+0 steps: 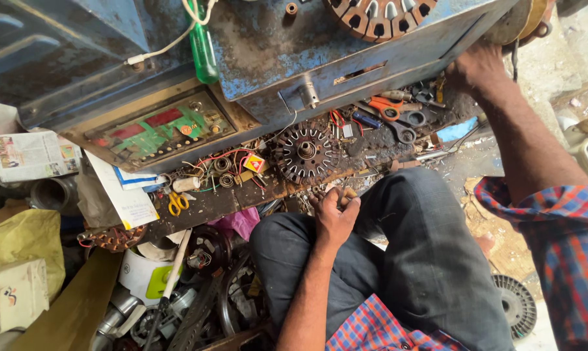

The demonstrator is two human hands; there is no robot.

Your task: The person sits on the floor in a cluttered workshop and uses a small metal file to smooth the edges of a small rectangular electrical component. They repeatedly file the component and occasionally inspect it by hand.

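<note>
Down at the fingertips, the left hand (pixel 335 211) curls loosely shut at the near edge of the workbench (pixel 229 201), its fingers folded over what look like small parts; I cannot tell exactly what they pinch. Just beyond that hand, flat on the bench, lies the round stator core (pixel 306 151), slotted teeth up, hub in the middle, untouched by either hand. The right hand (pixel 474 68) reaches far to the right of the stator, fingers bent against the edge of the blue metal box (pixel 346 58) near a yellowish wheel; whether it grips anything is hidden. Between that hand and the stator lie orange-handled pliers (pixel 386 108) and dark scissors (pixel 408 127). Left of the stator sit red wires, a small yellow packet (pixel 254 162) and yellow scissors (pixel 177 203). By my judgement, this is a gathering step: picking bits beside the stator, which next calls for bringing fingers onto its slots.
</note>
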